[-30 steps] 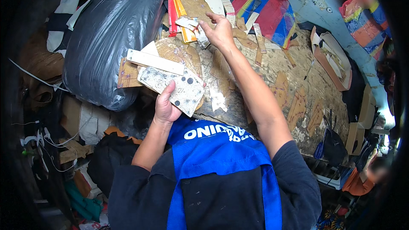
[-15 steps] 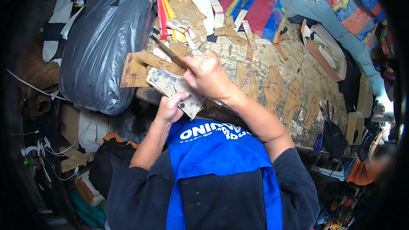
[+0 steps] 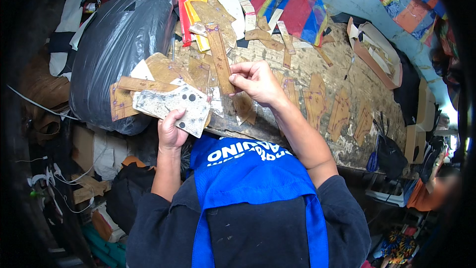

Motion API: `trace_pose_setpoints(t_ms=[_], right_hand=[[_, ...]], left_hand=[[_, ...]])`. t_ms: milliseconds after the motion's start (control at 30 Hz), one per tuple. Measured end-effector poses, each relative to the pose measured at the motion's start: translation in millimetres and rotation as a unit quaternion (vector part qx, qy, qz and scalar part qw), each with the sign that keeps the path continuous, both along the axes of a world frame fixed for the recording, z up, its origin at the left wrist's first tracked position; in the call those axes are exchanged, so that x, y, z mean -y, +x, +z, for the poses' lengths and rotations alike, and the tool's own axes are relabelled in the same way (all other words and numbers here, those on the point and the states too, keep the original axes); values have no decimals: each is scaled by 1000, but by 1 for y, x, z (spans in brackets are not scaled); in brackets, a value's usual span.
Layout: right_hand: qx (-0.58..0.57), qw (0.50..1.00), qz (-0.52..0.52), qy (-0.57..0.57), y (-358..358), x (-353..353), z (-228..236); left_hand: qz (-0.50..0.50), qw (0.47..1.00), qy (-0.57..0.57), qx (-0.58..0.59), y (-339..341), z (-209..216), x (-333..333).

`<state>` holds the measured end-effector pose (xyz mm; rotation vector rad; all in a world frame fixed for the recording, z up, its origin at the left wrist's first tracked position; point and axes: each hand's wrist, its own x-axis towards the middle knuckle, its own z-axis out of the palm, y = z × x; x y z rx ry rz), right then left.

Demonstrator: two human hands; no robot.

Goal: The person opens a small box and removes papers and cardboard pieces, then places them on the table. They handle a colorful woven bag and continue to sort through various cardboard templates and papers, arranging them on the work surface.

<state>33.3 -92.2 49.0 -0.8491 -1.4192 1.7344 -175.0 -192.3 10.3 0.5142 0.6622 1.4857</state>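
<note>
A fanned stack of flat pattern pieces is gripped in my left hand. On top lies a worn whitish pattern piece with dark round spots, my thumb pressing on it. Brown pattern pieces stick out beneath and beyond it, some with pen marks. My right hand pinches the edge of a long narrow brown pattern strip, held upright above the table, apart from the stack. Under and beside the strip, more brown pieces lie on the worn wooden table.
Several marked brown pattern pieces lie in a row at the right. At the back are red and yellow envelopes and a striped mesh bag. A black plastic-wrapped bundle bulks at left; an open box of scraps stands right.
My left hand has moved left with the stack, which now fans out flatter. My right hand has moved right, away from the stack, and the strip in it has turned its broad face up.
</note>
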Motion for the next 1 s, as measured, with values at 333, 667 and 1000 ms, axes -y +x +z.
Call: trace_pose_setpoints(t_ms=[333,667,1000], right_hand=[[-44,998,-28,-46,-2,9,-15],[121,894,-161,400,-17,28,-10],[152,887,-5,436,-4,47,28]], left_hand=[[-5,1000,16,26,-9,16,7],[29,998,0,-49,20,8,-17],[32,995,87,-23,48,18,-24]])
